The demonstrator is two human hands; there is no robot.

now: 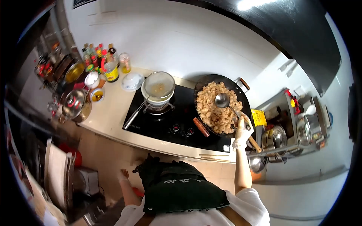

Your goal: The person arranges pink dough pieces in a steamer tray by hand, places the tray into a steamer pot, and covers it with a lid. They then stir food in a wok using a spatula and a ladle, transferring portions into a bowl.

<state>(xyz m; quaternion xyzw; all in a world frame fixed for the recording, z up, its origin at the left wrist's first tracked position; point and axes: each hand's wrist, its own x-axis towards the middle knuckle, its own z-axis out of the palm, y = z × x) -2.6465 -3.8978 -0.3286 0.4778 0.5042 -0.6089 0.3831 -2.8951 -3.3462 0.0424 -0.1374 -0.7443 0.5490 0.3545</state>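
My right hand [243,130], in a pale thin glove, is closed around the handle of a metal ladle [222,100]. The ladle's bowl rests on browned, chopped meat-like pieces [211,109] that fill a black wok [247,107] on the right burner. One wooden wok handle [201,127] points toward me. Beside my right wrist lies another wooden handle [254,144]; what it belongs to is partly hidden. My left hand [123,174] hangs low by my side, away from the counter, its fingers loosely apart with nothing visible in them.
On the left burner, a mesh strainer [160,84] with a few bits sits over a pale pot. Chopsticks [215,158] lie along the counter's front edge. Several sauce bottles [98,56] and bowls stand at the left. A rack with steel pots [274,138] is at the right.
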